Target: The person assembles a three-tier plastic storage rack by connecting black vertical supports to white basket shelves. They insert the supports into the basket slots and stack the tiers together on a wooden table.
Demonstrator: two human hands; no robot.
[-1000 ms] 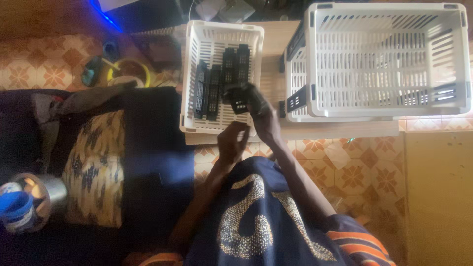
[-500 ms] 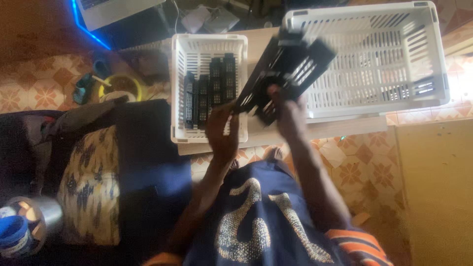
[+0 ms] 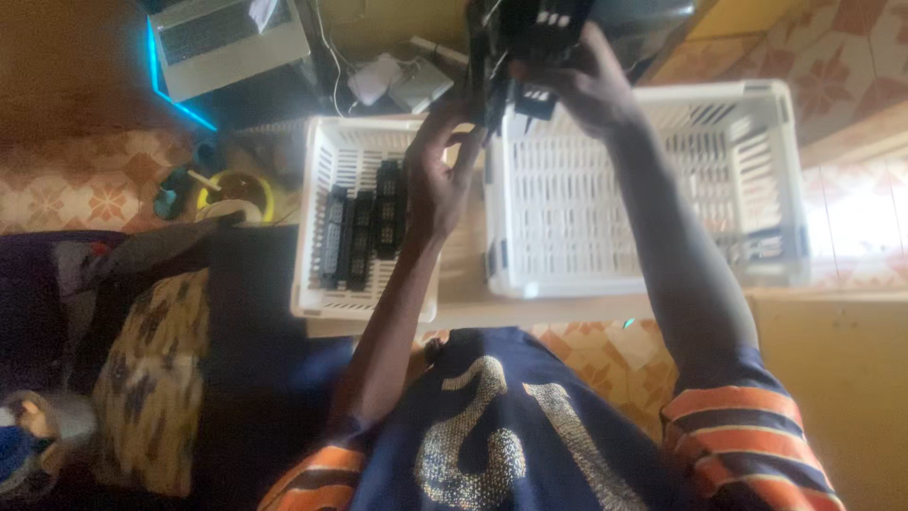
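Note:
My right hand is raised near the top of the view, gripping a black plastic part with white labels, held over the far rim of the large white basket. My left hand reaches up beside it, fingertips touching the lower edge of the black part. Below the left hand, the small white basket holds several more black parts lying in rows.
Both baskets rest on a pale low table. A laptop and white adapters lie beyond. A yellow ring sits on the patterned floor, a patterned cushion at left, a cup at the bottom left.
Both hands rose from the small basket with the black part, carrying it up and right over the large basket's far edge. The camera view tilted upward.

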